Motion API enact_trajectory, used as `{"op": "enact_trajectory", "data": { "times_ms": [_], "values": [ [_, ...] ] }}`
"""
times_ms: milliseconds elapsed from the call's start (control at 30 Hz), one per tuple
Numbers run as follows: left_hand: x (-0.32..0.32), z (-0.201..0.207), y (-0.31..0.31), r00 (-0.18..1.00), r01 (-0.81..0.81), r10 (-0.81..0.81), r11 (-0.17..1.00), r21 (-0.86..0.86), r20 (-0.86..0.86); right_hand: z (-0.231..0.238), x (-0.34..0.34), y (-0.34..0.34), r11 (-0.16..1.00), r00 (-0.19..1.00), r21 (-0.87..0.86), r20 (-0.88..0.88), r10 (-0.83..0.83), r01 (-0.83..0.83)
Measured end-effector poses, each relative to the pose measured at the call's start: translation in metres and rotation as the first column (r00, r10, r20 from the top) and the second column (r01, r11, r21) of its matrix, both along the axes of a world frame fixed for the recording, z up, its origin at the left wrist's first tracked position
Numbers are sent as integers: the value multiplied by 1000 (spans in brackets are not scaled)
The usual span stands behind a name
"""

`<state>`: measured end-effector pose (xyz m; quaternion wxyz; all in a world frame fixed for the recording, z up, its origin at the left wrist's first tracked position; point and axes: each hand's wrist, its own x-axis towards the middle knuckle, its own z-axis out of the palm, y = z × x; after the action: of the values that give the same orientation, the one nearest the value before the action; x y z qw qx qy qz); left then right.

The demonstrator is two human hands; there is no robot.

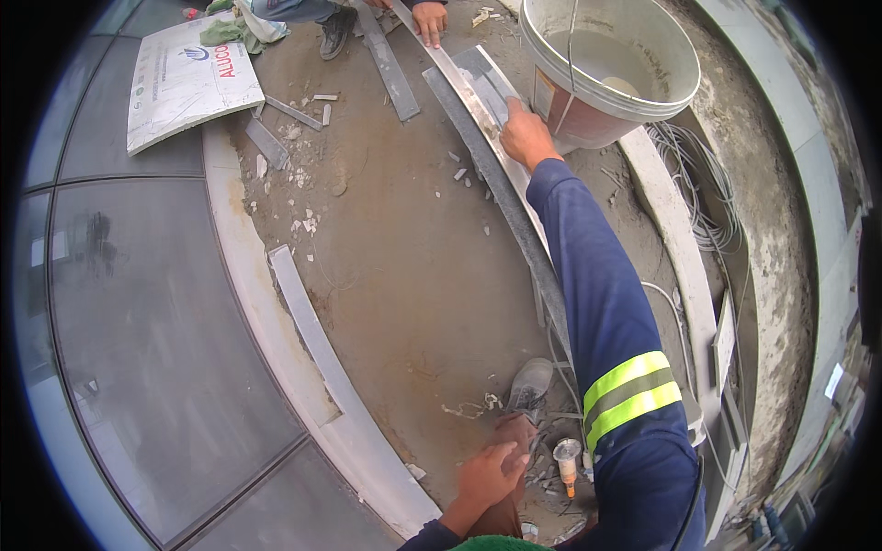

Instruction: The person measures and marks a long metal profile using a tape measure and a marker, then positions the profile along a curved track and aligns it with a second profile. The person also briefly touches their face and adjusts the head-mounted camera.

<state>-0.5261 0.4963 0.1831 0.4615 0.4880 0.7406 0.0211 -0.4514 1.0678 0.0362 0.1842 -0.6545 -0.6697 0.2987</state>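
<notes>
My right hand (527, 136) reaches far forward over a long grey slab (501, 188), its fingers closed beside a pale straight bar (469, 99) lying along the slab. Whatever those fingers hold, if anything, is too small to make out. At the bar's far end, a co-worker's hand (429, 22) rests on it. My left hand (489, 473) lies on my bent knee with its fingers stretched out and nothing in it.
A large bucket (588, 129) stands right of my right hand. Coiled cable (694, 179) lies farther right. A printed white panel (188, 83) rests at far left; a grey strip (308, 317) lies along the left ledge. A power tool (568, 459) sits near my shoe (531, 384).
</notes>
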Motion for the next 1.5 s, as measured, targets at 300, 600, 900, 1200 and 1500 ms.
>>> {"op": "enact_trajectory", "data": {
  "times_ms": [300, 600, 900, 1200, 1500],
  "values": [
    [-37, -19, 40, 993, -95, 106, 978, -186, 46, -23, -62, 92, 998, 998, -68, 59, 5, -1],
    [-39, -25, 51, 997, -10, 29, 966, -258, 70, -52, -67, 90, 1000, 994, 2, 108, 19, -19],
    [-34, -17, 56, 997, 62, -46, 954, -292, 63, -44, -59, 77, 999, 999, 29, 17, -44, 43],
    [-21, -10, 45, 994, 100, -76, 920, -380, 78, -64, 63, -326, 894, 883, -116, -143, -447, 433],
    [2, 0, 20, 987, 162, -152, 904, -396, 58, 8, 215, -730, 570, 712, -429, 483, -510, 700]
  ]
}}
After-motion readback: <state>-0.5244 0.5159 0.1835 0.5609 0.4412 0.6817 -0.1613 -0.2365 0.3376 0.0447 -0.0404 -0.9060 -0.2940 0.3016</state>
